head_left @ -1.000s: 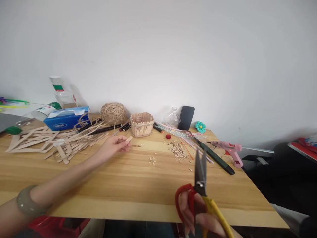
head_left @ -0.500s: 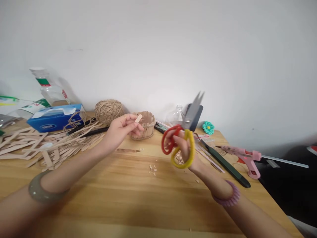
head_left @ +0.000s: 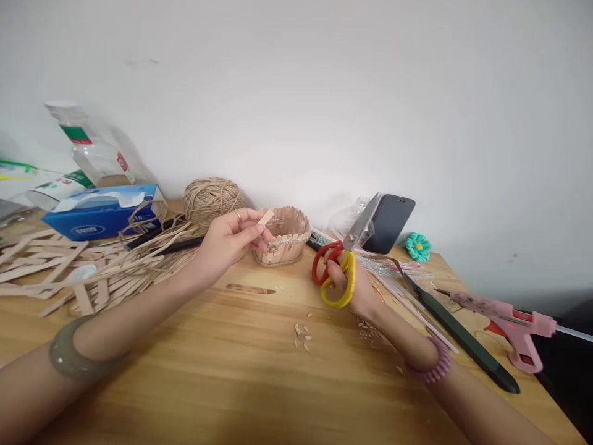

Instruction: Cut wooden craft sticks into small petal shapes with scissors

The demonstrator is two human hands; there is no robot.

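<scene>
Between the thumb and fingers of my left hand (head_left: 236, 238) is a short flat wooden stick (head_left: 265, 217), raised in front of a small basket (head_left: 285, 247) made of upright wooden sticks. My right hand (head_left: 349, 284) grips scissors (head_left: 359, 235) with one red and one yellow handle loop, the blades pointing up and away to the right. Behind the blades a dark phone (head_left: 393, 224) leans upright. On the table below the hands lie a marked wooden stick (head_left: 251, 288) and several small wood offcuts (head_left: 302, 337).
Loose wooden sticks (head_left: 106, 284) cover the left side, with a blue tissue box (head_left: 102, 213), a glass bottle (head_left: 95, 148) and a twine ball (head_left: 210, 199) behind. At right are a green-handled tool (head_left: 458, 330), a pink glue gun (head_left: 504, 321) and a teal yarn flower (head_left: 418, 246).
The scissors have lowered, and their blades now overlap the phone. My left hand still pinches the stick. The view has shifted left, moving the basket and glue gun rightward in the picture.
</scene>
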